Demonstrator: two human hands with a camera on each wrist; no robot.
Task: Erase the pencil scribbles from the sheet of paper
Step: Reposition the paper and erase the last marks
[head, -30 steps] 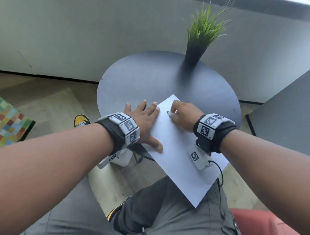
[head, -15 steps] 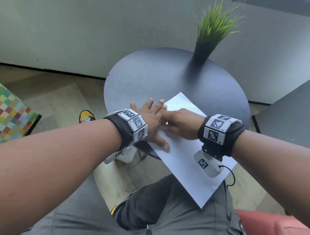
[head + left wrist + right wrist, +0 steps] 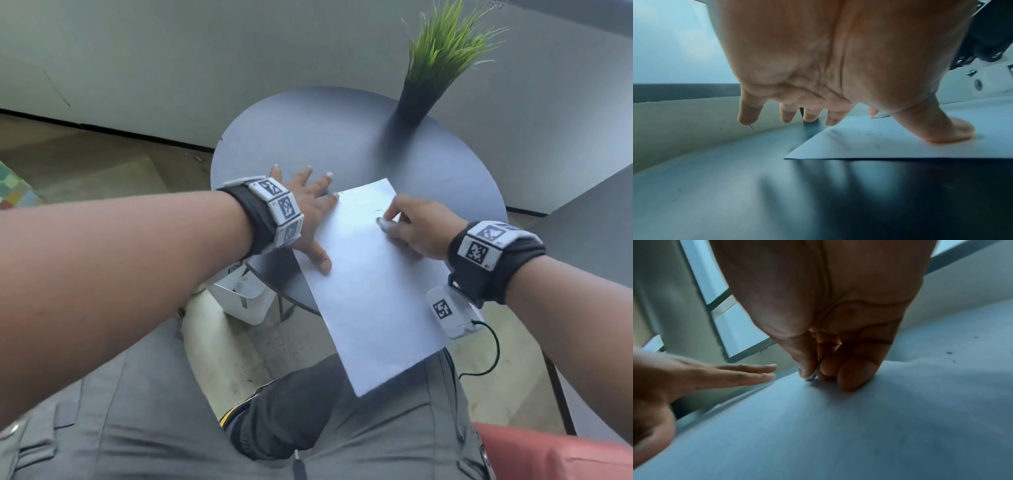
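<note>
A white sheet of paper (image 3: 370, 291) lies on the round dark table (image 3: 308, 137), its near end hanging over the table edge above my lap. My left hand (image 3: 308, 212) lies flat with fingers spread, thumb (image 3: 949, 131) and index fingertip pressing the sheet's left edge. My right hand (image 3: 407, 226) pinches a small pale eraser (image 3: 383, 222) and holds its tip down on the sheet's far half; the right wrist view shows the eraser (image 3: 812, 378) between thumb and fingers. Faint pencil marks (image 3: 376, 209) remain near the far edge.
A black vase with green grass-like plant (image 3: 424, 92) stands at the table's far right. A white bin (image 3: 243, 294) sits on the floor under the table's left side. A grey wall runs behind. A dark surface (image 3: 589, 219) lies to the right.
My right hand has moved the eraser rightward, away from my left hand, across the sheet's far part. My left hand has spread and stayed pressing the sheet. The head view has shifted.
</note>
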